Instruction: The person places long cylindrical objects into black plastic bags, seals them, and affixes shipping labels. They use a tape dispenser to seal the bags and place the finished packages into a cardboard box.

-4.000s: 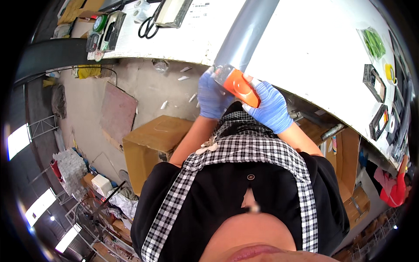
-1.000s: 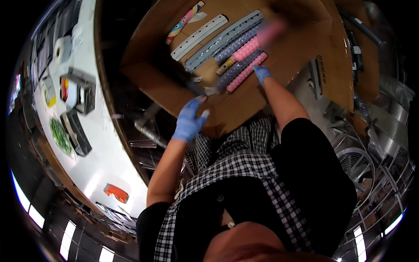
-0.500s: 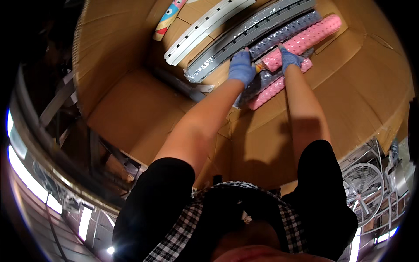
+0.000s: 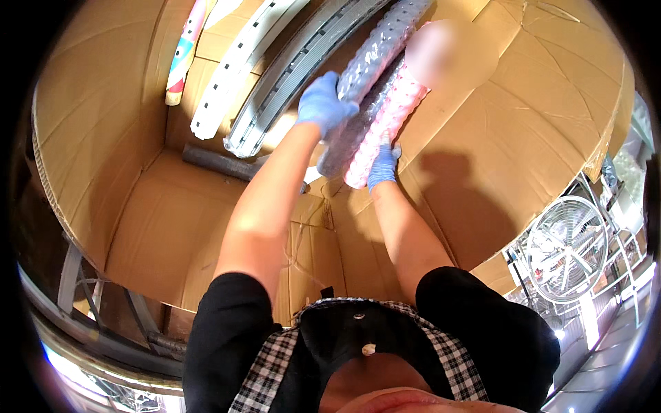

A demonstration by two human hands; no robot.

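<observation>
Inside a large cardboard box, my left hand [image 4: 323, 107], in a blue glove, is closed at the near end of a grey-blue dotted roll [image 4: 379, 55] in shiny wrap. A darker wrapped roll [image 4: 344, 141] lies just right of it. My right hand [image 4: 383, 167], also gloved, curls round the near end of a pink dotted roll [image 4: 391, 113] from its right side; some of its fingers are hidden. The pink roll's far end is smeared by a blur. Long grey slotted strips [image 4: 296, 69] in clear wrap lie left of my left hand.
A white slotted strip [image 4: 231, 72] and a colourful printed tube [image 4: 180, 58] lie farther left. A dark tube [image 4: 220, 164] rests by the left fold. The cardboard box [image 4: 82, 138] has tall walls around my arms. Outside it, a caged fan [image 4: 568, 248] stands at the right.
The view has turned, so the box contents appear farther left and steeper. My right hand has shifted to the near end of a pink roll; my left hand has moved onto the grey-blue roll.
</observation>
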